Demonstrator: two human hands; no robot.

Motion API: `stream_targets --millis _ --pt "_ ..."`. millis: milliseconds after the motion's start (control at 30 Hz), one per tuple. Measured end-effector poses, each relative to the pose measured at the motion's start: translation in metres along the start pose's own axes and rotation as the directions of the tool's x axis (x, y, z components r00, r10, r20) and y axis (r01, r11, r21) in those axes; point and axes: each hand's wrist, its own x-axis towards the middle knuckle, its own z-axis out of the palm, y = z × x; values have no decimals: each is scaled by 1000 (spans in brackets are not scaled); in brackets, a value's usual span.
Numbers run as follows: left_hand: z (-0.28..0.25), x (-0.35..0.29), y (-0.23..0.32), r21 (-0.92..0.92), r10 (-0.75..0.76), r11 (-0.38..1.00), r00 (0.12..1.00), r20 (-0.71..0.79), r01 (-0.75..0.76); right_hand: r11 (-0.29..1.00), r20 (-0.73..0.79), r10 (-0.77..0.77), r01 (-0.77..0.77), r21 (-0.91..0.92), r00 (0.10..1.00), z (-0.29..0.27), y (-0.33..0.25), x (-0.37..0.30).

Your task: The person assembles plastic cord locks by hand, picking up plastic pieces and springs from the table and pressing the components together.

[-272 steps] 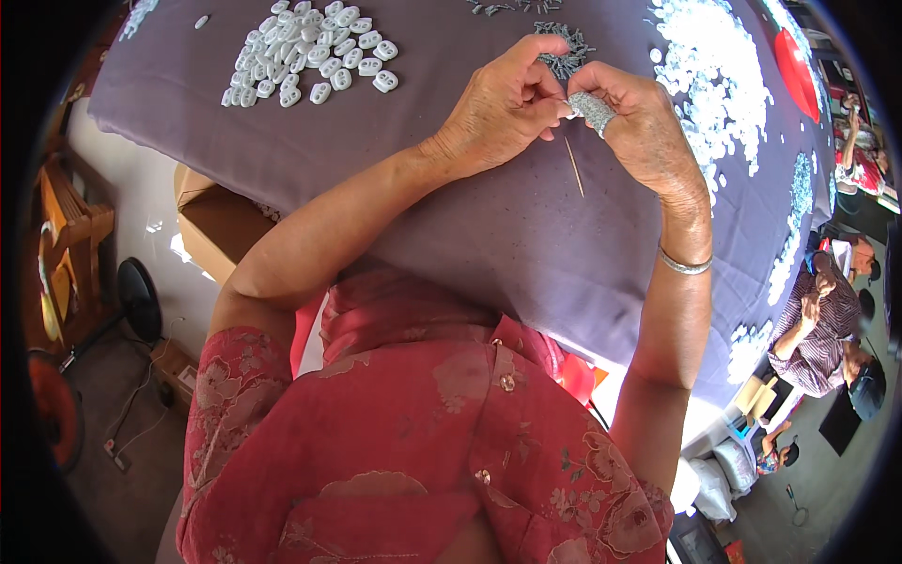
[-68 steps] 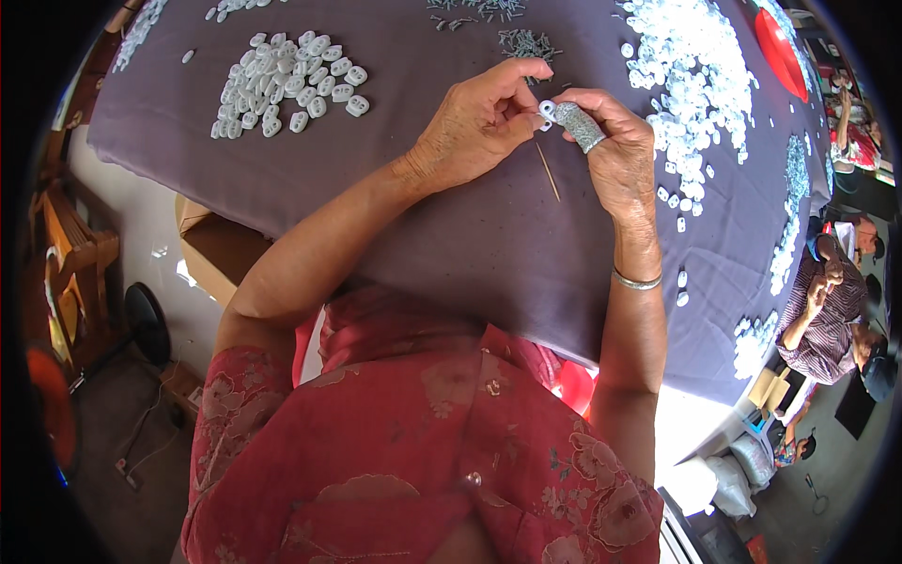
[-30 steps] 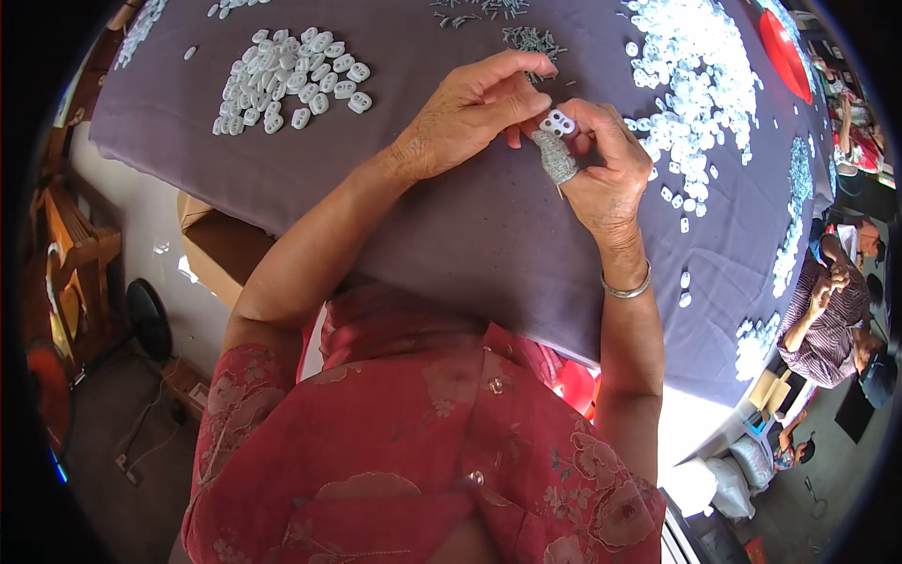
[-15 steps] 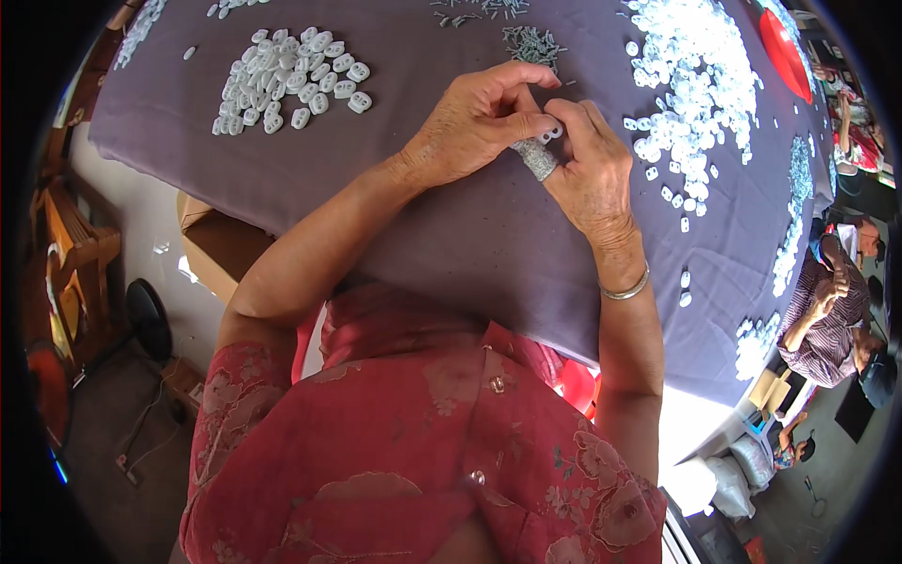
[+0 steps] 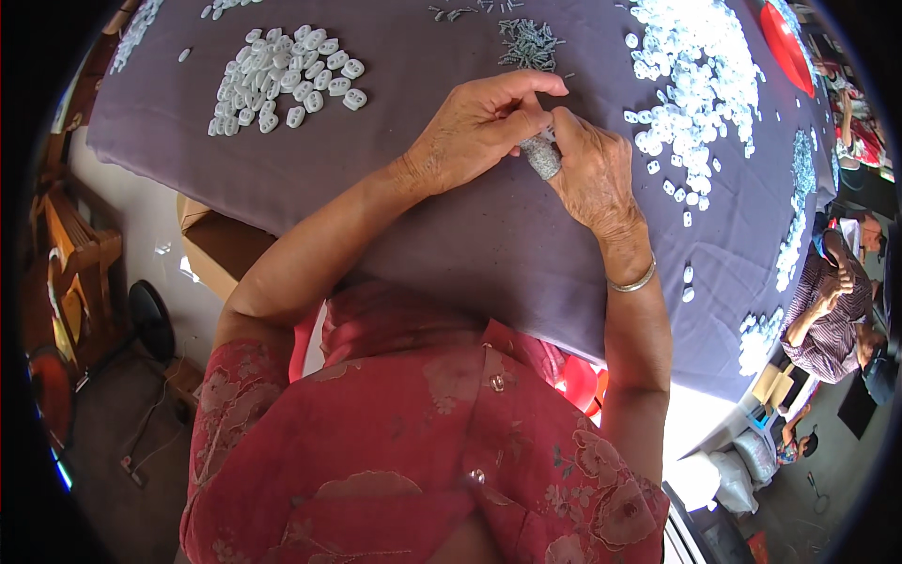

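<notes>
My left hand (image 5: 477, 130) and my right hand (image 5: 594, 174) meet over the table, fingertips pinched together. Between them sits a small white plastic piece (image 5: 551, 136), mostly hidden by the fingers. A grey, speckled wrap covers my right thumb (image 5: 541, 158). Just beyond the hands lies a heap of small grey screws (image 5: 529, 45). Off to the left is a loose pile of white oval plastic pieces with holes (image 5: 282, 77). A larger, brightly lit heap of small white pieces (image 5: 695, 85) spreads to the right.
A dark cloth (image 5: 442, 240) covers the table. A red dish (image 5: 787, 49) stands at the far right, near a strip of grey small parts (image 5: 801, 169). Beside the table's left edge is an open cardboard box (image 5: 218, 246). Another person (image 5: 827, 305) works at the right.
My right fingers have closed further over the white piece, hiding its holes. The right hand and forearm have shifted slightly right and down; the left fingers have moved a little.
</notes>
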Motion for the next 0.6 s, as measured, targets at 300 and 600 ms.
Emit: stream_targets --millis 300,600 --pt "-5 4 -2 -30 25 999 996 89 -23 995 -22 -71 72 73 997 -1 2 -2" --pt "1 -4 5 1 18 1000 999 50 -18 992 -24 -96 98 83 995 -2 0 -3"
